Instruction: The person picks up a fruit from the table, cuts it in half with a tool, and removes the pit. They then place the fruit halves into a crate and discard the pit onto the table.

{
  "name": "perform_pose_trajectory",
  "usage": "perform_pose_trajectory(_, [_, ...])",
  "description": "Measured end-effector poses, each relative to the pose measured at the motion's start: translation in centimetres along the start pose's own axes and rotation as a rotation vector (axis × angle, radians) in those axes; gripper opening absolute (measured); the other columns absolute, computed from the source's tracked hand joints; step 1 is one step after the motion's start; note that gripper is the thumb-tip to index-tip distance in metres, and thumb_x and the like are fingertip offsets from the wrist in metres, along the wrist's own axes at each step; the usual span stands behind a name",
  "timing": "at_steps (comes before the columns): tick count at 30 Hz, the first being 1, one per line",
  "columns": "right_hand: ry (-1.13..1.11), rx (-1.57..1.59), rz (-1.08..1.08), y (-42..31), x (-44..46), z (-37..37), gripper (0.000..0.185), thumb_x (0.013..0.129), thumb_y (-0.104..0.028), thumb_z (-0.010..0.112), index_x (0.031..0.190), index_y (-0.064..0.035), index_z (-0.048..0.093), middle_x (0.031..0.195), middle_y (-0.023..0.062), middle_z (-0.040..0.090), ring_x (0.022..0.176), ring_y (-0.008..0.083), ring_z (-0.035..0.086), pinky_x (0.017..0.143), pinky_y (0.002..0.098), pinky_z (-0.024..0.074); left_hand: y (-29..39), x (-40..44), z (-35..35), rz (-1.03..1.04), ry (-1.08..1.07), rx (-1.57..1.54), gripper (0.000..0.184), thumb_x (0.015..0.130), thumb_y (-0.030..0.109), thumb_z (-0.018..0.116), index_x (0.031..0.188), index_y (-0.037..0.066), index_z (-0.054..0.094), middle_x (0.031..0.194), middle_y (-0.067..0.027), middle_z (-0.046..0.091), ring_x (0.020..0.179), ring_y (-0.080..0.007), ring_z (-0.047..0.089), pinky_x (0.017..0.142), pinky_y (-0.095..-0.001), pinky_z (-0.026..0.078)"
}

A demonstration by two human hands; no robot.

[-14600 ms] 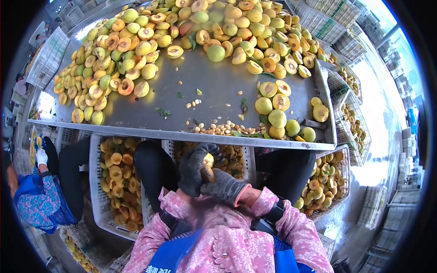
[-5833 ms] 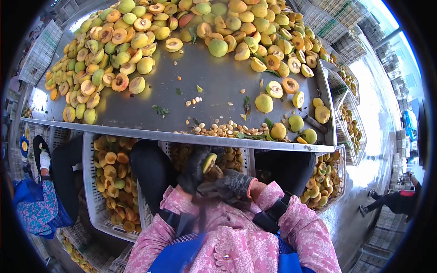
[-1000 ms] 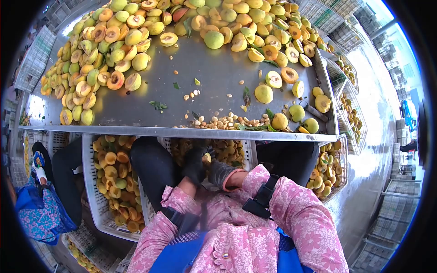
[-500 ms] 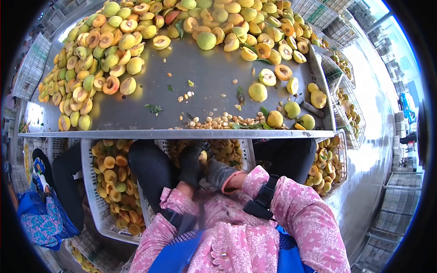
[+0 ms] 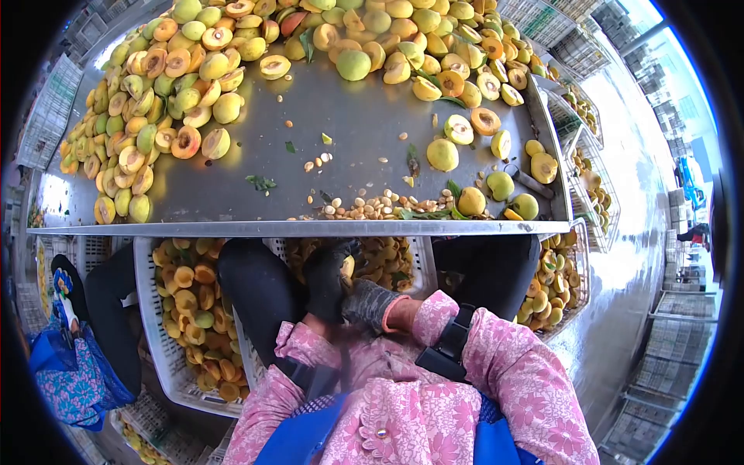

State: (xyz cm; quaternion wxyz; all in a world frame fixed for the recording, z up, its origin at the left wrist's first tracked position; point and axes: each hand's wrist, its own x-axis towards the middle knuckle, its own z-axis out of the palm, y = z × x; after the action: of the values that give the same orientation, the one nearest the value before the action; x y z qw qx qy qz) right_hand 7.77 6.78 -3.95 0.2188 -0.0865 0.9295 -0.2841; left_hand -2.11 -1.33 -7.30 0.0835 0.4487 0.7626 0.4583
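My left hand, in a dark glove, is closed around a yellow fruit piece above the crate between my knees. Against it from the right is my right hand, in a grey glove, with its fingers curled; whatever they hold is hidden. Halved fruit fills the crate beneath. Beyond the hands, the metal table carries a large heap of cut fruit, a row of pits along its front edge and a few fruits at the right.
A white crate of fruit halves stands left of my legs, another at the right. More filled crates stand beyond the table's right edge. At the far left sits a co-worker in a blue apron. Stacked crates line the right.
The view has shifted slightly, and fewer fruits lie at the table's right than in the oldest frame. Both hands remain together over the crate; the fruit piece between them has turned.
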Motion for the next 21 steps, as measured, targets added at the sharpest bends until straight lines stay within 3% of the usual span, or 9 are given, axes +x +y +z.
perform_pose_trajectory(5, [-0.182,-0.127,-0.050,-0.6,0.1,-1.5,0.017,0.065,-0.019,0.063,0.077,-0.0097,0.070,0.077,0.0120,0.067,0.074,0.0335,0.063,0.070,0.0423,0.0469,1.4,0.8,-0.6,-0.046,0.061,-0.212,0.025,0.080,0.014,0.051,0.098,0.004,0.064,0.091,-0.0138,0.065,0.083,-0.0272,0.063,0.075,-0.0361,0.049])
perform_pose_trajectory(8, [-0.078,-0.098,-0.102,1.0,0.5,0.5,0.010,0.068,-0.018,0.060,0.073,-0.0129,0.067,0.069,0.0076,0.063,0.070,0.0304,0.061,0.064,0.0390,0.0462,1.8,0.5,-0.7,-0.142,0.061,-0.356,0.029,0.084,0.022,0.049,0.099,0.002,0.064,0.093,-0.0147,0.065,0.086,-0.0267,0.063,0.077,-0.0348,0.048])
perform_pose_trajectory(11, [-0.072,-0.065,-0.074,0.6,-0.2,-0.6,0.011,0.069,-0.021,0.061,0.075,-0.0129,0.065,0.072,0.0080,0.063,0.073,0.0311,0.061,0.065,0.0388,0.0461,1.2,0.8,-0.7,-0.010,0.006,-0.331,0.033,0.086,0.028,0.049,0.099,0.001,0.063,0.094,-0.0154,0.064,0.088,-0.0282,0.061,0.079,-0.0348,0.047])
perform_pose_trajectory(14, [0.028,-0.030,-0.186,1.6,-0.6,-0.1,0.013,0.071,-0.022,0.061,0.079,-0.0132,0.065,0.077,0.0090,0.063,0.076,0.0316,0.060,0.066,0.0392,0.0462,0.7,0.4,-0.4,-0.064,-0.053,-0.411,0.035,0.086,0.028,0.047,0.100,0.000,0.062,0.095,-0.0159,0.063,0.089,-0.0297,0.061,0.081,-0.0356,0.047])
perform_pose_trajectory(17, [-0.065,-0.026,-0.101,1.4,-0.7,-0.7,0.014,0.073,-0.024,0.061,0.082,-0.0137,0.064,0.081,0.0101,0.063,0.077,0.0325,0.060,0.069,0.0394,0.0460,-0.2,0.0,0.0,-0.012,-0.124,-0.400,0.027,0.087,0.012,0.048,0.107,-0.002,0.058,0.103,-0.0133,0.061,0.094,-0.0238,0.059,0.085,-0.0342,0.046])
perform_pose_trajectory(21, [0.039,0.078,-0.111,1.4,-1.3,-0.7,0.014,0.073,-0.023,0.061,0.082,-0.0140,0.065,0.080,0.0102,0.063,0.077,0.0334,0.060,0.070,0.0397,0.0461,1.6,0.5,-0.4,-0.213,-0.158,-0.617,0.027,0.087,0.012,0.046,0.106,-0.003,0.058,0.102,-0.0138,0.062,0.093,-0.0231,0.060,0.084,-0.0333,0.046])
